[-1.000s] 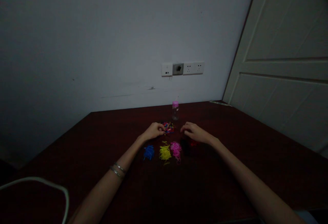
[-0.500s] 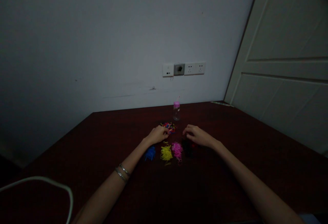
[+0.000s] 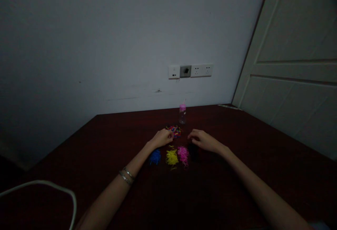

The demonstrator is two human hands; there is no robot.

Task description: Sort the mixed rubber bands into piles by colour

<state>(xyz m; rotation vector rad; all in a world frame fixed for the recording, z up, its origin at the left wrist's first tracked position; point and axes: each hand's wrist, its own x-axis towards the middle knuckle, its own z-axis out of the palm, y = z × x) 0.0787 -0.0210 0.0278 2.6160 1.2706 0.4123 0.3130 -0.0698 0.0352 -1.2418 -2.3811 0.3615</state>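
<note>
A mixed pile of small coloured rubber bands [image 3: 176, 130] lies on the dark table. At its near left edge is my left hand [image 3: 162, 138], thumb and fingers pinched together; whatever they may hold is too small to see. My right hand [image 3: 201, 140] rests to the right of that pile, fingers curled and closed, their contents not visible. Sorted heaps lie nearer me: blue rubber bands [image 3: 155, 157], partly behind my left wrist, then yellow rubber bands [image 3: 172, 157] and pink rubber bands [image 3: 183, 155]. A dark heap [image 3: 193, 150] is barely visible below my right hand.
Behind the mixed pile stands a clear bottle with a pink lid [image 3: 182, 114]. A white cable [image 3: 52, 185] curves over the left front. Wall sockets [image 3: 196, 70] sit above the table's back edge, and a pale door [image 3: 292, 82] rises at the right.
My left hand has shifted right and slightly nearer me along the mixed pile, its fingers drawing together. My right hand has barely moved. The whole view has slid slightly.
</note>
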